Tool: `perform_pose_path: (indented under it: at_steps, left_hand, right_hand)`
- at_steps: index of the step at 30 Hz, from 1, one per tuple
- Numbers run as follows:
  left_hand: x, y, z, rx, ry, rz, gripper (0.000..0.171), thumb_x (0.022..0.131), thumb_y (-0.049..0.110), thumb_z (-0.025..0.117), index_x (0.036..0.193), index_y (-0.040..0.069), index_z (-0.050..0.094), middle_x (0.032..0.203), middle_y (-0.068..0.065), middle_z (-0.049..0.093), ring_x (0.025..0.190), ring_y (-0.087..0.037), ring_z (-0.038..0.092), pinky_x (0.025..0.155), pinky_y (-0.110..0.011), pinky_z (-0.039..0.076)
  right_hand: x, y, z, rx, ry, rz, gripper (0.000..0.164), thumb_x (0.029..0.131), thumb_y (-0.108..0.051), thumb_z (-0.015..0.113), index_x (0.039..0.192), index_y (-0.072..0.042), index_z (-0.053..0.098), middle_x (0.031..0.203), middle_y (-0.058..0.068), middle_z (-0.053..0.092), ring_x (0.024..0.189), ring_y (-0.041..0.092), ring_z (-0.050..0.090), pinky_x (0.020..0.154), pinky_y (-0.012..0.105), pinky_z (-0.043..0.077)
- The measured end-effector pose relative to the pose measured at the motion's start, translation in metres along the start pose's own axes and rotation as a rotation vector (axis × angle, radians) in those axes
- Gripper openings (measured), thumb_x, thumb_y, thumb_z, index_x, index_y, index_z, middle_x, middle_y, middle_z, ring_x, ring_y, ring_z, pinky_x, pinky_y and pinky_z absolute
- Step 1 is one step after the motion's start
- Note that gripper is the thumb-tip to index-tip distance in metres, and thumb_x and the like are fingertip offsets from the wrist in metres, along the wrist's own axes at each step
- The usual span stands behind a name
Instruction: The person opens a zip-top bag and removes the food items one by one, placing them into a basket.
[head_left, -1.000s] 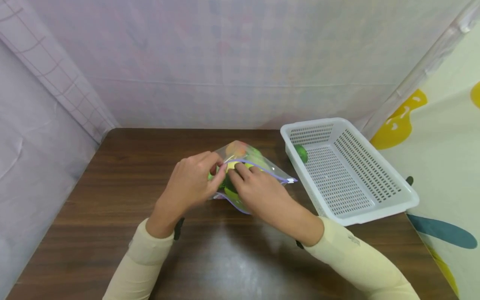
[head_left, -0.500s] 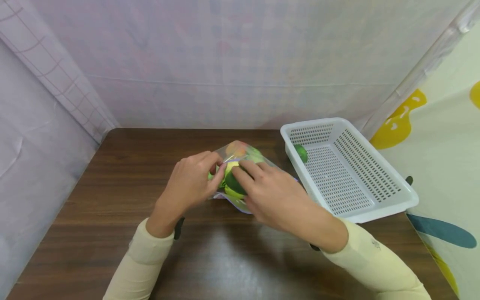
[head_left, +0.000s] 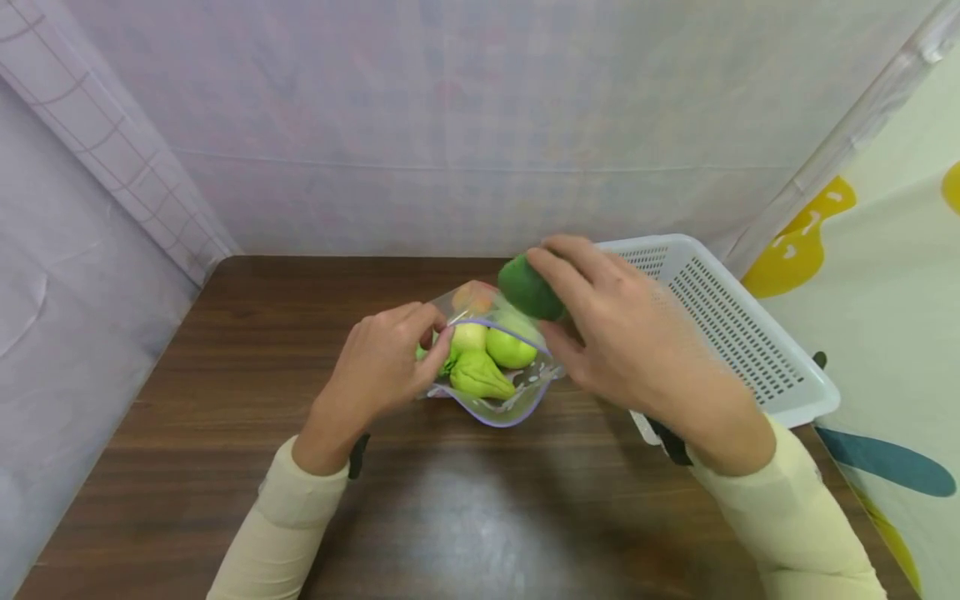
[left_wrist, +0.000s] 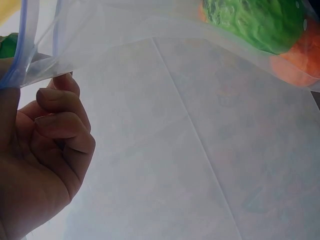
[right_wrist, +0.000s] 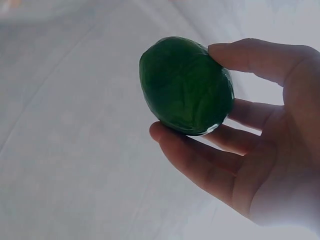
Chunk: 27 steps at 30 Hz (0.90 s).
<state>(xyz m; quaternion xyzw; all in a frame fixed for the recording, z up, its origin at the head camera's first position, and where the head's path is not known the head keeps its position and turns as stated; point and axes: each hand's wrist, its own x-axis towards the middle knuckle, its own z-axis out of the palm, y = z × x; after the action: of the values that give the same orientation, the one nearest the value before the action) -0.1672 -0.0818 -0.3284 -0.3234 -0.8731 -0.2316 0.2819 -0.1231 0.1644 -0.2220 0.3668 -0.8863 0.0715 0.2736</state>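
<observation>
My left hand (head_left: 382,358) pinches the left rim of a clear zip bag (head_left: 534,403) with a purple zip edge, lying open-mouthed on the table. Inside show a pale green pear-shaped piece (head_left: 480,377), a light green apple-like fruit (head_left: 512,348) and an orange one (head_left: 473,297). The left wrist view also shows a bumpy green piece (left_wrist: 257,22) in the bag. Above the bag's right side, my right hand (head_left: 630,337) holds a dark green oval fruit (right_wrist: 185,85) between thumb and fingers, clear of the bag.
To the right stands a white perforated plastic basket (head_left: 821,400), partly hidden behind my right hand and forearm. The dark brown wooden table (head_left: 225,400) meets a pale curtain (head_left: 450,167) at the back.
My right hand has come out of the bag with the dark green fruit and moved up and right, towards the basket. The left hand keeps its hold on the rim.
</observation>
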Motion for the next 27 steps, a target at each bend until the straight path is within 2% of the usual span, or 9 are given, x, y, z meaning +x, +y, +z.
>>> perform_pose_path:
  at_steps: [3,9,20,27]
  left_hand:
    - [0.000,-0.001,-0.001,0.007,0.006,0.005,0.012,0.086,0.014,0.065,0.077,0.005,0.066,0.060,-0.006,0.060,0.047,-0.014,0.047,0.039,-0.033,0.041]
    - [-0.003,-0.003,-0.002,0.016,0.010,0.004,0.012,0.085,0.014,0.065,0.077,0.005,0.067,0.060,-0.005,0.060,0.047,-0.015,0.046,0.039,-0.033,0.041]
    - [-0.006,-0.004,-0.004,0.013,-0.002,-0.012,0.013,0.086,0.014,0.066,0.077,0.005,0.068,0.060,-0.004,0.059,0.047,-0.014,0.045,0.039,-0.032,0.040]
    - [-0.005,-0.004,-0.005,0.015,-0.003,-0.011,0.013,0.087,0.014,0.066,0.077,0.006,0.067,0.060,-0.003,0.059,0.047,-0.014,0.046,0.039,-0.032,0.040]
  right_hand:
    - [0.007,0.021,-0.003,-0.010,-0.005,0.055,0.054,0.081,-0.014,0.073,0.129,0.005,0.056,0.125,0.022,0.059,0.093,0.035,0.063,0.073,0.053,0.058]
    - [0.016,0.068,0.011,-0.018,-0.058,0.221,0.051,0.083,-0.015,0.072,0.128,0.004,0.056,0.126,0.024,0.058,0.086,0.040,0.063,0.074,0.057,0.057]
    - [0.010,0.126,0.031,0.021,-0.185,0.477,0.058,0.089,-0.019,0.067,0.136,0.007,0.046,0.136,0.032,0.048,0.098,0.046,0.054,0.085,0.062,0.051]
    - [0.002,0.160,0.051,0.060,-0.253,0.624,0.063,0.090,-0.023,0.064,0.138,0.009,0.038,0.135,0.035,0.046,0.101,0.047,0.048,0.090,0.066,0.045]
